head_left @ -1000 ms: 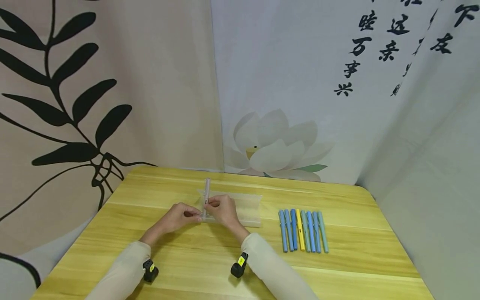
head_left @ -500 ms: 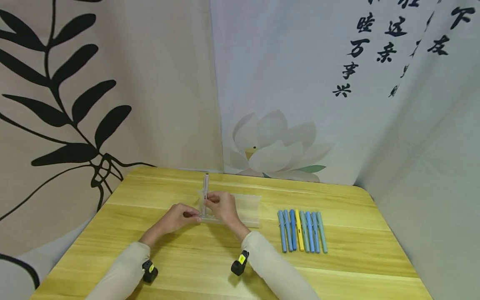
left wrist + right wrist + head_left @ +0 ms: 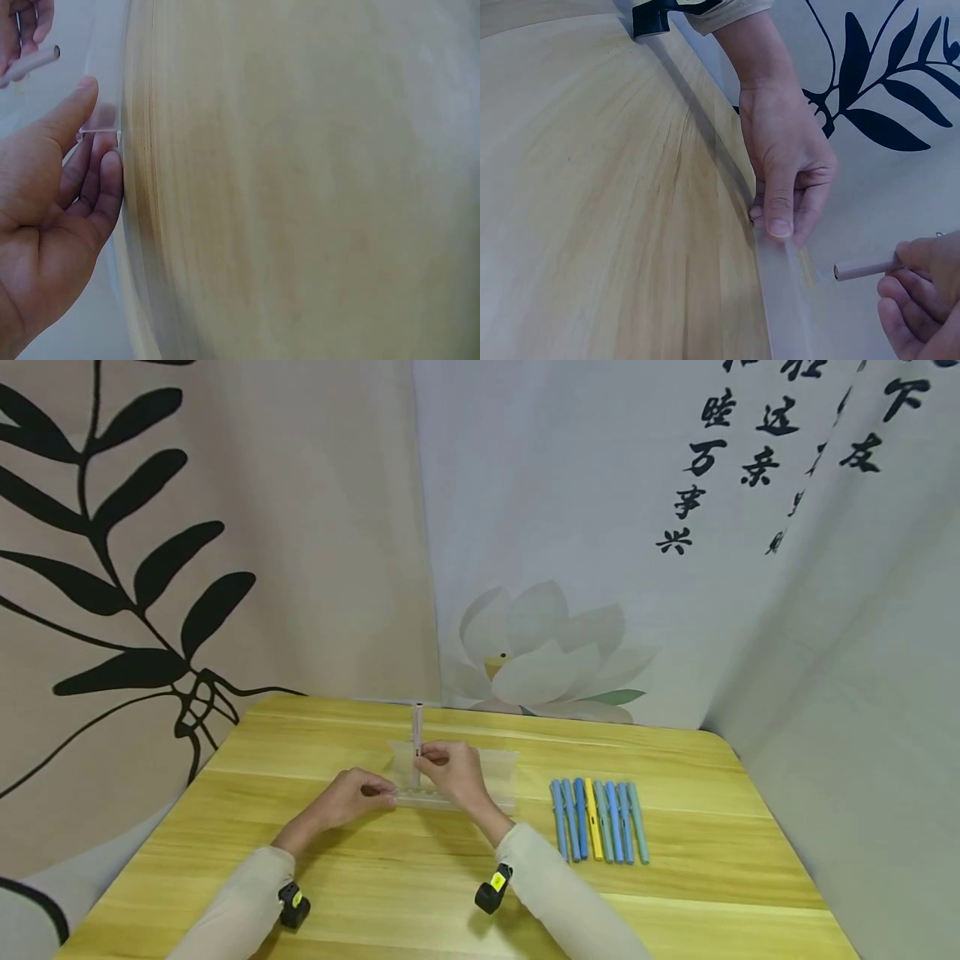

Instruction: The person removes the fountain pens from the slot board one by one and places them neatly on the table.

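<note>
Standing on the table in the head view is a clear plastic rack [image 3: 497, 777], long and low at the front with a see-through panel behind. My left hand [image 3: 354, 797] grips its left end, the thumb on the clear front strip [image 3: 781, 300] in the right wrist view and the fingers round the end. A pale pink pen [image 3: 417, 727] is held upright by my right hand [image 3: 457, 772], pinched between thumb and fingertips. Its lower end [image 3: 840, 272] hangs free just over the rack in the right wrist view. My right hand hides part of the rack's middle.
To the right lies a row of several capped pens [image 3: 602, 821], blue and green with one yellow [image 3: 593, 818]. The wooden table [image 3: 375, 885] ends at the back against a printed curtain [image 3: 555, 568].
My right hand has lifted the pink pen a little and moved it slightly to the right along the rack. The left hand keeps its grip on the rack's end.
</note>
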### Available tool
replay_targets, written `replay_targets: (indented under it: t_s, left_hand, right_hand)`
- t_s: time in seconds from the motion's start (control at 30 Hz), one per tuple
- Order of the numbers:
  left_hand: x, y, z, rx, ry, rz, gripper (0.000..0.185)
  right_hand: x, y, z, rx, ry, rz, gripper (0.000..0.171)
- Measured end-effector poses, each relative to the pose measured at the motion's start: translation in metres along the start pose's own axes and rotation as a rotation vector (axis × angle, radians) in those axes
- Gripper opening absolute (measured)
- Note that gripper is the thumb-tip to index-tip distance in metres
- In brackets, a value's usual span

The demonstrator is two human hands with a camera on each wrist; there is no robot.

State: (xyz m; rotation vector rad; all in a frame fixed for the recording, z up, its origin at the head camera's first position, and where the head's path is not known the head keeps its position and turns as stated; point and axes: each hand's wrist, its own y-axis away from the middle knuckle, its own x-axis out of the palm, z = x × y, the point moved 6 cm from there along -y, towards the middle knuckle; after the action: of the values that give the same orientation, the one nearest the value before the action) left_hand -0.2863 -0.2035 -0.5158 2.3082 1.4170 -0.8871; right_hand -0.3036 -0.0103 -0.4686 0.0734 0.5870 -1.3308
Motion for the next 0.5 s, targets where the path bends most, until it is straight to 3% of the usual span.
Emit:
replay_targets:
  t_s: [0.5]
  left_hand:
    - [-0.001, 0.0, 0.005, -0.009, -0.031, -0.006, 0.032]
  right_hand:
    - [-0.035, 0.018, -0.005, 0.005, 0.028, -0.006, 0.021]
